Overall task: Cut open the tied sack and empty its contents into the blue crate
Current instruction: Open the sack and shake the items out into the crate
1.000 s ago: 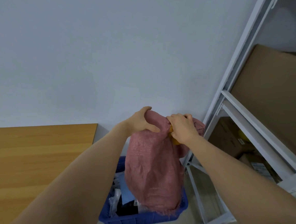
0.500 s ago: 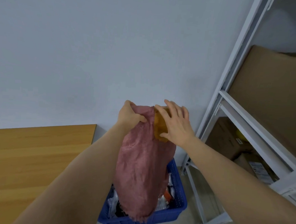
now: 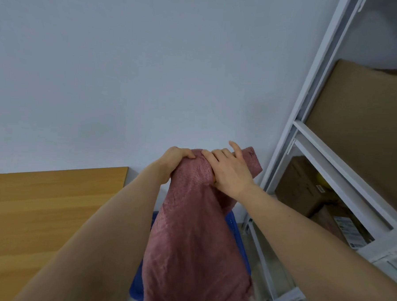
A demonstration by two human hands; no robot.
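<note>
Here a pale wall [image 3: 151, 67] fills most of the view, with a white metal rack [image 3: 308, 133] at the right holding cardboard boxes [image 3: 303, 185], and a wooden tabletop [image 3: 40, 211] at the left. The pink woven sack [image 3: 192, 242] hangs upside down in front of the person, its frayed open end at the bottom, draping over the blue crate [image 3: 240, 247] so that only slivers of blue show beside it. The left hand [image 3: 174, 163] clenches the raised top end of the sack. The right hand [image 3: 228, 172] presses on the cloth just beside it, fingers [image 3: 235, 147] partly spread; a firm grasp cannot be told.
</note>
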